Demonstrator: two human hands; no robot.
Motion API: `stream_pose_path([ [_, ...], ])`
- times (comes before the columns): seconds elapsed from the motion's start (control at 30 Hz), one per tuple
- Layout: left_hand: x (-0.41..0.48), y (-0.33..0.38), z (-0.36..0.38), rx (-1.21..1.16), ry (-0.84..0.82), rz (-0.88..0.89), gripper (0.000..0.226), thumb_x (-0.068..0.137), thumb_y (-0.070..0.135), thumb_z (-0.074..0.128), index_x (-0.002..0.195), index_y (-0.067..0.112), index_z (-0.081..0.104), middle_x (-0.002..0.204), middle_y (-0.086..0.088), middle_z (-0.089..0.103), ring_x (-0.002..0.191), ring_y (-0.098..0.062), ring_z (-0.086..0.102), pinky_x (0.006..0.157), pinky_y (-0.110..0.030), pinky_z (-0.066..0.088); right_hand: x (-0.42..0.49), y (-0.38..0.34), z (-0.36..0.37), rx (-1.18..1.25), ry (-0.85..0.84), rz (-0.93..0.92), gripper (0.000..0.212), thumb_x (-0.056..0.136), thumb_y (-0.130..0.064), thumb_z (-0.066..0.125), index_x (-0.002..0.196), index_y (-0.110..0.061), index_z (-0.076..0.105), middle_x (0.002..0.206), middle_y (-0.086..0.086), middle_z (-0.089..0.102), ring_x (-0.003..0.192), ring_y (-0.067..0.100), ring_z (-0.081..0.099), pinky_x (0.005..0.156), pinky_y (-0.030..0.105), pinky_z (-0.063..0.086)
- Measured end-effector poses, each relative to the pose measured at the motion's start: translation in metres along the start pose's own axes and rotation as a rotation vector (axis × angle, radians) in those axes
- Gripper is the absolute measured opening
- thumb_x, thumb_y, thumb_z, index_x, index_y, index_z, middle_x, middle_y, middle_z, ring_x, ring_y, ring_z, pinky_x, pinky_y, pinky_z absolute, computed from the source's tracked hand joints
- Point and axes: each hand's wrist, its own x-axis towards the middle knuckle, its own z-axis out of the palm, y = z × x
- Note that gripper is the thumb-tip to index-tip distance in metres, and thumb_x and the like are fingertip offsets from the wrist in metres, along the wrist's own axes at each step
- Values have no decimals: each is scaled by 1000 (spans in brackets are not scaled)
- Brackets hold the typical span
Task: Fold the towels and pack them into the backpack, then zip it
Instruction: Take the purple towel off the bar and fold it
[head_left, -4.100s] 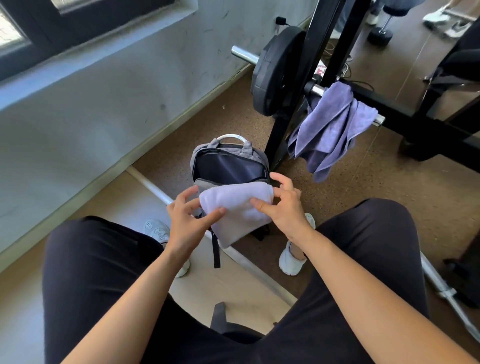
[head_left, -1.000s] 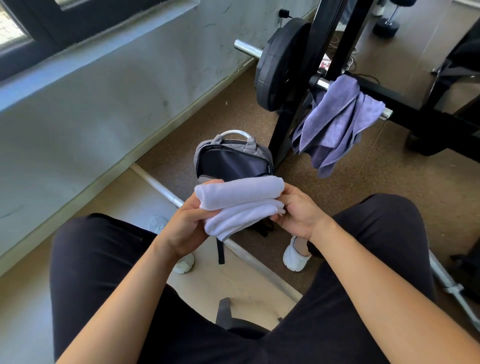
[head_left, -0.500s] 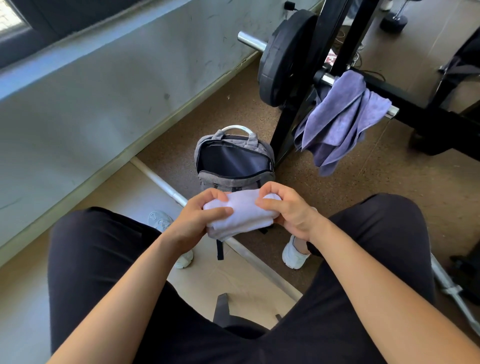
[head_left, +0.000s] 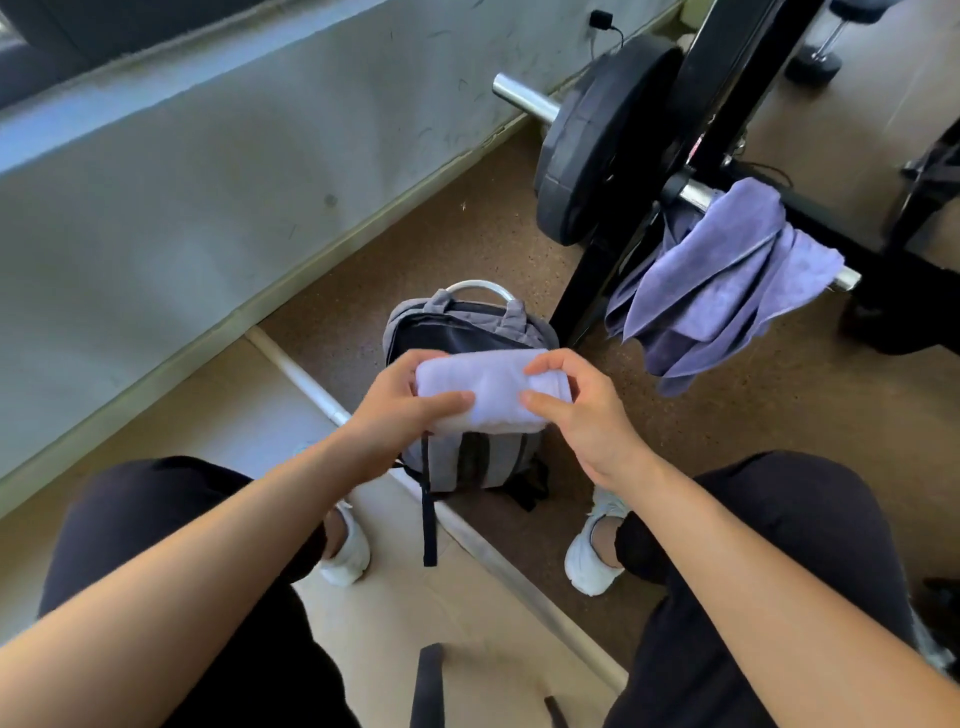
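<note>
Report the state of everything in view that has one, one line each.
white towel: folded into a compact bundle, held by both hands over the backpack.
backpack: upright on the floor, main compartment unzipped and open.
purple towel: unfolded, draped over the barbell.
barbell: resting on the rack, plate loaded.
left hand: grips the white towel's left end.
right hand: grips its right end.

The rolled towel (head_left: 488, 392) at centre is plain pale white-lavender. The backpack (head_left: 448, 462) is grey with a dark navy lining. At two o'clock is a purple towel (head_left: 727, 280), and at one o'clock a black weight plate (head_left: 587, 140). The floor (head_left: 447, 249) is speckled brown, and the sneakers (head_left: 589, 564) are white.
</note>
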Motion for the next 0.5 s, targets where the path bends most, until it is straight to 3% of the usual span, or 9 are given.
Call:
stream_pose_path([
  [0.13,62,-3,-12,63,2,-6,66,64,38,86,124,25,60,121,-8,66,106,-27,69,84,-49,61,60,5,7,-7,22,133,18,91,-6,67,103,-18,62,115,11,58,104,32,62,80,40,55],
  [0.23,94,-21,-12,-46,0,-67,53,77,34,81,124,23,59,119,-8,67,93,-19,68,65,-34,58,96,12,21,75,32,288,18,94,-2,61,102,-18,60,116,13,57,101,34,64,75,40,57],
  [0.3,102,-42,-10,-36,8,-74,62,81,43,79,132,17,56,124,-11,65,99,-20,66,67,-30,56,114,27,31,99,78,362,20,94,0,58,98,-20,61,108,10,58,99,33,62,75,41,56],
  [0.33,102,-51,-10,88,33,-93,78,80,51,77,144,17,47,132,-8,62,110,-22,64,76,-30,55,120,37,35,93,113,392,22,93,1,56,95,-20,61,104,9,58,97,32,62,77,42,57],
  [0.4,104,-72,-17,567,49,-71,103,83,62,73,161,21,20,145,-1,57,125,-26,60,90,-35,50,128,61,42,25,210,423,23,92,1,55,89,-21,62,99,9,60,100,35,62,85,49,57],
  [0.5,103,-95,-24,1000,33,53,113,82,59,74,163,24,5,153,1,49,118,-30,64,84,-44,55,130,88,47,-103,329,426,23,92,-3,56,89,-24,64,98,4,62,104,33,61,89,45,56],
])
